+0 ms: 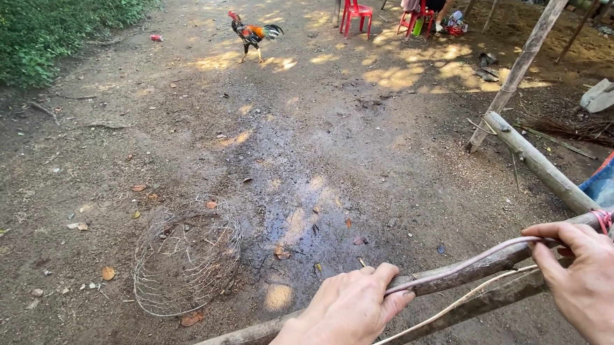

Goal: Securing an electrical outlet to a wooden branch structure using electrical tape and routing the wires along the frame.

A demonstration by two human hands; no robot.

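Right now the left hand (348, 315) is closed around a long brown wooden pole (456, 275) that slants from the bottom of the view up to the right. Its fingers (385, 276) wrap over the top of the pole and also press down on a thin pinkish-grey cord (470, 259). The right hand (588, 278) is higher up the same pole. Its fingers (552, 238) are pinched shut on the other end of that cord, so the cord runs tight between the 2 hands, just above the wood. A paler thin cord (454, 305) hangs loose below the pole.

To do this part well, I think the left hand should hold the pole firm so it does not roll, while the right hand keeps the cord tight and close against the wood. A slack cord could slip off.

Just past the right hand, a pink tie (603, 219) is wound on the pole. Away from the left hand, a round wire basket (187, 257) lies on the dirt ground (308, 144). Far off, a rooster (253, 33) walks near 2 red plastic chairs (356, 13).
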